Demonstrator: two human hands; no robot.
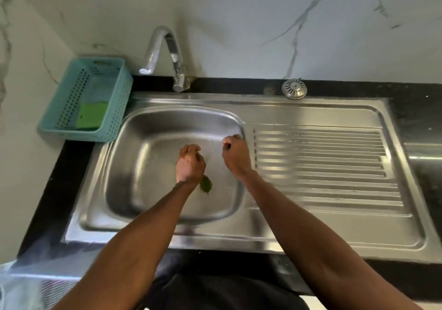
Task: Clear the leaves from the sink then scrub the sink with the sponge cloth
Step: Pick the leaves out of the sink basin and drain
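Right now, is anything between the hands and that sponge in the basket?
Nothing visible. The sponge lies uncovered in the open basket, left of the sink. Both hands are over the basin, near a leaf.

Sink (318, 234): brushed steel, showing dull sheen. Tap (165, 53): polished metal, reflecting brightly. Far-left basket (114, 116): matt perforated plastic. Tabletop (413, 111): looking like glossy black stone. Wall (239, 22): smooth marble-look finish.

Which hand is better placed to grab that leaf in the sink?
The left hand: it hangs in the basin right beside the green leaf. The right hand sits farther off, near the basin's right wall.
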